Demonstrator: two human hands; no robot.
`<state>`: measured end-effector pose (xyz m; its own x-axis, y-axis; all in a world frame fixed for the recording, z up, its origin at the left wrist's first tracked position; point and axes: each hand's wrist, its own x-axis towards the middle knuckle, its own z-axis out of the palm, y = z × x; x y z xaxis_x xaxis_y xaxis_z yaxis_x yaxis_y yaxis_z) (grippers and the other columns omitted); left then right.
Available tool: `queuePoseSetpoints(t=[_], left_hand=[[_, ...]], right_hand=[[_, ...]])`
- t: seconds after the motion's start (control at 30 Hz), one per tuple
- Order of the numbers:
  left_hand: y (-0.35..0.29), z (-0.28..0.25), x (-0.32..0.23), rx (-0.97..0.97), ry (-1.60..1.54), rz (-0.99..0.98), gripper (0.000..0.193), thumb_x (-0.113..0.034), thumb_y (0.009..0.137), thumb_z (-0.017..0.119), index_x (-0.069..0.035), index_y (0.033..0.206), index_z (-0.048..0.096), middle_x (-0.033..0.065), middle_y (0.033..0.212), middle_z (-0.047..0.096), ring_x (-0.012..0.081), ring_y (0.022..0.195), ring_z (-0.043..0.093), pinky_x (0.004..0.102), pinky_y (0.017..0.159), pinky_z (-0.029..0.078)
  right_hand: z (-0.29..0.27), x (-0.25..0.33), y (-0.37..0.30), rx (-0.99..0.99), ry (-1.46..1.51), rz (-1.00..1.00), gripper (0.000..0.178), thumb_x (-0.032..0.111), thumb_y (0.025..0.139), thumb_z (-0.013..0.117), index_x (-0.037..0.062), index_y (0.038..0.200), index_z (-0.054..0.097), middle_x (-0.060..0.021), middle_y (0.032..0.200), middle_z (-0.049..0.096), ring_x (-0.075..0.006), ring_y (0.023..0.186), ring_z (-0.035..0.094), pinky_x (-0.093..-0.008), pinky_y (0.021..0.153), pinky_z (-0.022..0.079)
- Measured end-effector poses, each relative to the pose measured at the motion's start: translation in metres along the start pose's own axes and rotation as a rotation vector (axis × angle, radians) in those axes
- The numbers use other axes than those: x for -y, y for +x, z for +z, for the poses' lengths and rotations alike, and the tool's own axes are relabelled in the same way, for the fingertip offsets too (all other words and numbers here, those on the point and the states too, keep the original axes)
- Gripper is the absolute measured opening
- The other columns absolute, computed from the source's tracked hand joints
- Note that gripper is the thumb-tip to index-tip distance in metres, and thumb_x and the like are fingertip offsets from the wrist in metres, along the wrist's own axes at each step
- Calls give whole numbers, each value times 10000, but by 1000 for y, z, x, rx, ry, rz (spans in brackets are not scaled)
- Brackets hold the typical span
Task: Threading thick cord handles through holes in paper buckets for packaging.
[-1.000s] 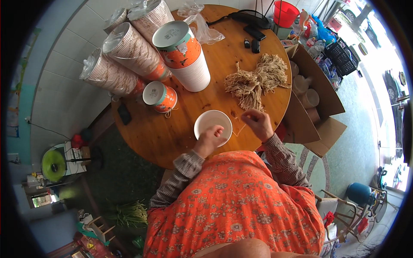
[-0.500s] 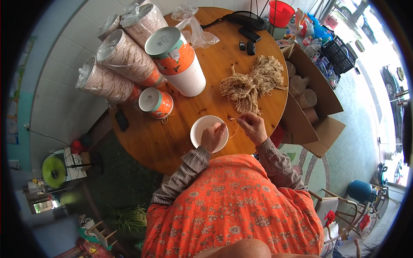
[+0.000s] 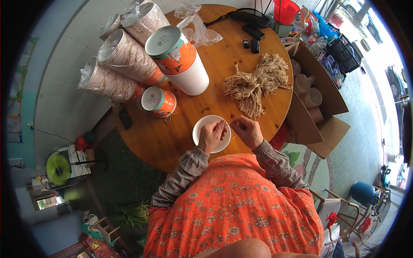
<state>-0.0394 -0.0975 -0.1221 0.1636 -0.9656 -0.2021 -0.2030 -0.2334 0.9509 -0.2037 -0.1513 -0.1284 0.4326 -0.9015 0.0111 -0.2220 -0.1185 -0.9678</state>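
Note:
Over a white round tub (image 3: pixel 201 126), my left hand (image 3: pixel 210 137) is closed, its fingertips pressed together. My right hand (image 3: pixel 248 131) pinches a thin pale string (image 3: pixel 235 136) just beside the tub. The fingertips of both hands nearly meet at the string. Whatever lies inside my left fingers is too small to make out. Beyond my right hand lies a bundle of tan strings (image 3: pixel 257 81), spread in loose bunches. A small orange paper tub (image 3: pixel 164 103), upside down, stands to the left with a loop of string at its rim.
A tall stack of upside-down paper tubs (image 3: pixel 189 79) stands farther back, beside several plastic-wrapped stacks (image 3: pixel 127 58). Dark small objects (image 3: pixel 254 46) and a clear plastic bag (image 3: pixel 202 34) lie at the table's far side. An open cardboard box (image 3: pixel 329 96) holding tubs stands right of the table.
My right hand has moved left with the string, closing the gap to my left hand. My left fingertips have turned toward it. The whole view has shifted slightly.

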Motion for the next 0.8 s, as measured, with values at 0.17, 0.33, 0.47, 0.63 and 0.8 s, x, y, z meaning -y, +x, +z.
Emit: queuePoseSetpoints(t=[0.17,0.33,0.47,0.63,0.8], left_hand=[[-3,0,0,0,-33,70,411,-349,955,482,4,768,577,10,626,548,77,554,511,222,518,421],[-6,-2,-4,32,-178,-7,381,-317,956,491,16,799,589,19,653,571,80,599,534,221,550,436],[-15,-5,-17,71,-241,-14,304,-247,944,523,18,812,588,21,698,581,85,618,537,226,595,449],[-25,-13,-27,-21,-327,-14,318,-262,960,481,10,830,581,52,728,591,114,623,562,247,615,470],[-31,-13,-36,-41,-287,-47,341,-284,967,461,9,836,578,58,733,592,122,619,564,251,604,469]], right_hand=[[-1,-2,-1,9,-1,15,128,124,801,666,30,879,627,-31,568,510,-73,490,416,-250,469,378],[-2,3,-4,-8,69,6,128,113,804,667,25,887,628,-20,575,515,-63,499,419,-239,475,383],[-3,5,-5,14,69,-6,120,103,808,664,21,887,626,-18,590,526,-59,502,419,-233,476,381],[-4,21,-9,22,159,-49,99,78,827,652,20,899,617,-9,619,548,-43,533,463,-218,496,401],[-4,30,-12,30,206,-87,90,73,835,647,20,899,612,-8,624,547,-41,546,479,-215,507,409]])
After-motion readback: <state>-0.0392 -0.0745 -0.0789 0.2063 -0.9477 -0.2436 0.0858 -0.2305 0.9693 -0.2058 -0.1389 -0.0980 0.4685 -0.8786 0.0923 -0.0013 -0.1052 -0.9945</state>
